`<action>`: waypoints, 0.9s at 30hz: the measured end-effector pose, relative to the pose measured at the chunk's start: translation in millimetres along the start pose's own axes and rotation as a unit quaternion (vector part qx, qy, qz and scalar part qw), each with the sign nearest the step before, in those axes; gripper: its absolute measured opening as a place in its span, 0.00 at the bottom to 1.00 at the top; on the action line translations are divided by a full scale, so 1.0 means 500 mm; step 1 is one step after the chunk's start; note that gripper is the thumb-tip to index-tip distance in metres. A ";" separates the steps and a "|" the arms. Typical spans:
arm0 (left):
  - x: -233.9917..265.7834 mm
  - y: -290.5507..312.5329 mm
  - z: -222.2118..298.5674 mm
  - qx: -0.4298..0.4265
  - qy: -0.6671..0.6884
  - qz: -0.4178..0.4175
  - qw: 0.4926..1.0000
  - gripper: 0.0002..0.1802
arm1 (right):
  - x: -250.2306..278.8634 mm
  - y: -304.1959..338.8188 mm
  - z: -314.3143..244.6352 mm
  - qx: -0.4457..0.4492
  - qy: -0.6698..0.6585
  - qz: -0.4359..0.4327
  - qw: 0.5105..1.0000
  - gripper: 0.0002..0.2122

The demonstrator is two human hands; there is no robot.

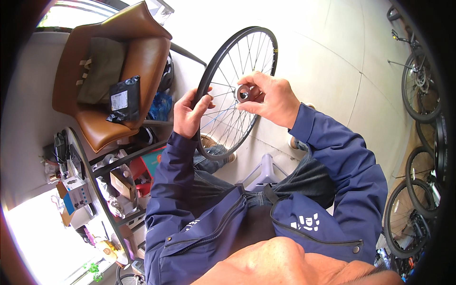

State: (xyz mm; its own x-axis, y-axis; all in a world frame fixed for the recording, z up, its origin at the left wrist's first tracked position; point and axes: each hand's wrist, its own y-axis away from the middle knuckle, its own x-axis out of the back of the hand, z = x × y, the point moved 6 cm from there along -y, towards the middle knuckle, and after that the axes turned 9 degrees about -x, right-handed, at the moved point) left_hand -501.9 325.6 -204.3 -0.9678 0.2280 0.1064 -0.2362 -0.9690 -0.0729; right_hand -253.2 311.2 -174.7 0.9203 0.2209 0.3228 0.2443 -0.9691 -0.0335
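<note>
A spoked bicycle wheel (212,65) with a black rim stands tilted in front of me. My left hand (188,115) is closed on the near left part of the rim, its thumb on one side and fingertips showing past the other. At the wheel's centre, my right hand (277,98) pinches a dark, round hub part (243,93) between thumb and fingers. A hole shows in the middle of that part. Whether it is seated on the hub or apart from it, I cannot tell.
A brown chair (149,61) at the left bears a black plastic parcel (125,99) and a grey-green cloth bag (102,69). Below it, a shelf (126,161) is crowded with boxes. A grey stool (266,170) is between my legs. Several bicycles (418,80) line the right side.
</note>
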 end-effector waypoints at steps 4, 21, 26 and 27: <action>0.002 -0.006 -0.001 -0.007 -0.008 0.002 1.000 0.19 | 0.007 0.006 -0.023 0.072 0.052 0.050 0.995 0.21; -0.002 -0.004 0.003 0.003 -0.019 0.014 1.000 0.19 | 0.017 0.011 -0.026 0.070 0.077 0.065 0.992 0.23; -0.003 -0.004 0.003 0.006 -0.010 0.017 1.000 0.19 | 0.016 0.010 -0.025 0.069 0.069 0.063 0.993 0.24; -0.004 -0.004 0.003 0.003 -0.004 0.018 1.000 0.19 | 0.016 0.010 -0.024 0.065 0.066 0.063 0.994 0.25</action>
State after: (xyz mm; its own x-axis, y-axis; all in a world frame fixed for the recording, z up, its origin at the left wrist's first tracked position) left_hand -499.6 327.1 -202.8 -0.9749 0.1931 0.1112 -0.2016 -0.9769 -0.0712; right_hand -248.1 306.7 -161.0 0.9003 0.0748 0.4288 0.1753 -0.9640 -0.1998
